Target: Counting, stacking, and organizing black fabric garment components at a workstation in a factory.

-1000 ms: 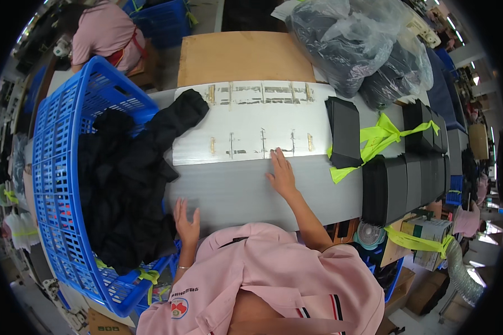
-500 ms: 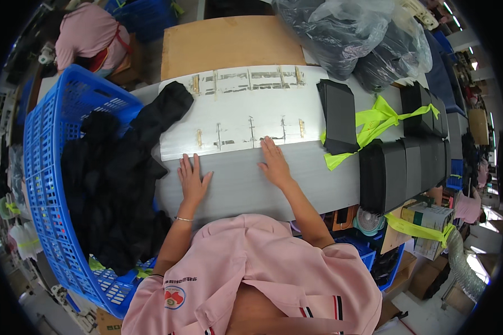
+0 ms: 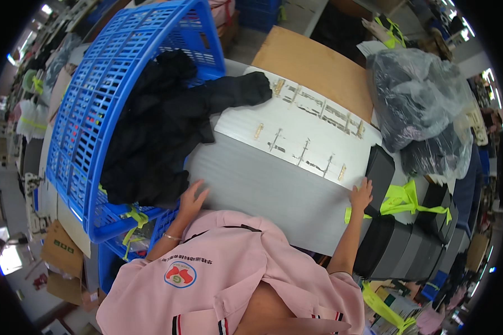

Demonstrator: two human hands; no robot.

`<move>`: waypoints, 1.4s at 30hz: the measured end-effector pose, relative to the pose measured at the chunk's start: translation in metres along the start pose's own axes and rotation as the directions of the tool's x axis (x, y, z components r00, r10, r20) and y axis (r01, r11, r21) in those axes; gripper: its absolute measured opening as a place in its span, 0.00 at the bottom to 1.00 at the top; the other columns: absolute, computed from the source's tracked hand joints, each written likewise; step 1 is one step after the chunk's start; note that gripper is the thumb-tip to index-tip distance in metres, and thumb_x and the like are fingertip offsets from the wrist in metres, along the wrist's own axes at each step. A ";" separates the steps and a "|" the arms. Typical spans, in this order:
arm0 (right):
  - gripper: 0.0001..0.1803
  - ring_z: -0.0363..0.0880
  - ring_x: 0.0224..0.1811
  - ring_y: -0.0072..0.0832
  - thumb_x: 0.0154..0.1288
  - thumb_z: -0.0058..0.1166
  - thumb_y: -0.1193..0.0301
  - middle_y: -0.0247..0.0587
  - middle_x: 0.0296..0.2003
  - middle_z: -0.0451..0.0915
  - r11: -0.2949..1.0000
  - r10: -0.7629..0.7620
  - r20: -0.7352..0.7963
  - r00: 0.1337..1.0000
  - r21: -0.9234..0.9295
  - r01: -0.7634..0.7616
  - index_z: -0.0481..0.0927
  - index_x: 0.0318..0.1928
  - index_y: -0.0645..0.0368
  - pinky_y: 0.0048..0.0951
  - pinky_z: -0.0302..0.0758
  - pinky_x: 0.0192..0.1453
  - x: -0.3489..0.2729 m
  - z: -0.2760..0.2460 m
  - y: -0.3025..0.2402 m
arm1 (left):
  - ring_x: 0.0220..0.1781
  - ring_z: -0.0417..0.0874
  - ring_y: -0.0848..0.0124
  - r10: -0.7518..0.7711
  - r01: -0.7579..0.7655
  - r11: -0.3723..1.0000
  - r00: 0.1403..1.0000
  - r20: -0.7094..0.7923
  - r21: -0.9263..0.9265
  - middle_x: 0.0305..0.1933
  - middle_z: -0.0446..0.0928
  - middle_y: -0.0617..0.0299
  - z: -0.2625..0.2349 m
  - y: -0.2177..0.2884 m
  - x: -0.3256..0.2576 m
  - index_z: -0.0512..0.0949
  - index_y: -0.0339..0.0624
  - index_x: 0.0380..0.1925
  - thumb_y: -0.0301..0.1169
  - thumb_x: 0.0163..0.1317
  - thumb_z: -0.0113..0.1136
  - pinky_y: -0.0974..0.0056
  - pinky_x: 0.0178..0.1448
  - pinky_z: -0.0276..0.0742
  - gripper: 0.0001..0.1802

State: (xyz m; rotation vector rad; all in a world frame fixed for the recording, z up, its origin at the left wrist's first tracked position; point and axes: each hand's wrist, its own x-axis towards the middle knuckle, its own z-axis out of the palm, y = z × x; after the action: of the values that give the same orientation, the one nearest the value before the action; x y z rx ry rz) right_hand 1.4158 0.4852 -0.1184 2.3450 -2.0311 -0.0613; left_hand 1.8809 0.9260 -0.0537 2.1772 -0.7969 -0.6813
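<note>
My left hand point(image 3: 193, 200) is open at the near left part of the grey table point(image 3: 262, 181), its fingers apart and nothing in them. Just beyond it lies a heap of black fabric pieces point(image 3: 156, 134), spilling out of a tipped blue plastic basket point(image 3: 84, 145) onto the table. On the right, my right hand point(image 3: 361, 195) is open, with its fingertips at the near end of a stack of flat black pieces point(image 3: 379, 170). A white board point(image 3: 288, 139) with worn tape and slot marks lies between the hands and farther back.
Several more black stacks point(image 3: 385, 245) stand at the right, with neon yellow strips point(image 3: 399, 198) among them. Behind them sit clear plastic bags of dark goods point(image 3: 419, 100). A brown board point(image 3: 318, 70) lies beyond the white one. Cardboard boxes point(image 3: 61, 257) stand at lower left.
Both hands have left the front edge of the white board. My right hand has moved right to the black stack, my left hand back toward me. The view has turned and tilted.
</note>
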 end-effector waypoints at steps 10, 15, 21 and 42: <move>0.57 0.51 0.81 0.59 0.59 0.74 0.56 0.65 0.80 0.46 0.585 -0.428 -0.236 0.872 0.664 0.467 0.52 0.81 0.54 0.50 0.62 0.78 0.010 -0.077 -0.264 | 0.53 0.85 0.68 -0.644 0.609 0.738 0.764 -0.035 -0.291 0.53 0.85 0.50 -0.056 -0.044 -0.121 0.82 0.33 0.56 0.41 0.66 0.70 0.64 0.57 0.79 0.26; 0.59 0.56 0.79 0.59 0.54 0.77 0.53 0.66 0.79 0.48 0.355 -0.632 -0.418 0.653 0.593 0.723 0.55 0.80 0.53 0.50 0.61 0.78 0.031 -0.135 -0.410 | 0.80 0.59 0.41 0.011 0.119 0.967 0.866 -0.500 0.227 0.80 0.53 0.34 -0.078 0.038 -0.099 0.59 0.39 0.77 0.43 0.56 0.77 0.46 0.80 0.56 0.53; 0.54 0.54 0.80 0.56 0.55 0.73 0.46 0.59 0.80 0.51 -0.168 -0.787 -0.584 0.198 0.512 0.842 0.62 0.77 0.55 0.49 0.57 0.81 -0.014 -0.230 -0.595 | 0.80 0.52 0.32 0.059 0.468 0.756 0.646 -0.761 0.457 0.78 0.51 0.26 -0.110 0.052 -0.025 0.55 0.28 0.76 0.48 0.53 0.80 0.37 0.82 0.48 0.61; 0.30 0.76 0.67 0.46 0.59 0.71 0.54 0.49 0.62 0.81 -0.021 -0.993 -0.065 0.098 0.918 0.396 0.83 0.59 0.53 0.44 0.72 0.70 -0.032 -0.116 -0.712 | 0.67 0.71 0.35 -0.381 0.450 0.890 0.638 -0.669 -0.077 0.64 0.74 0.35 -0.117 -0.192 0.104 0.73 0.27 0.61 0.39 0.54 0.78 0.44 0.75 0.62 0.40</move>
State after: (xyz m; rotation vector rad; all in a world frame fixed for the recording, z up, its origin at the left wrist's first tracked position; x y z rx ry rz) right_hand 2.1216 0.6184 -0.0414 4.3067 0.1099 -0.0419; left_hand 2.0917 1.0104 -0.1520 2.4687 0.0766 -0.0092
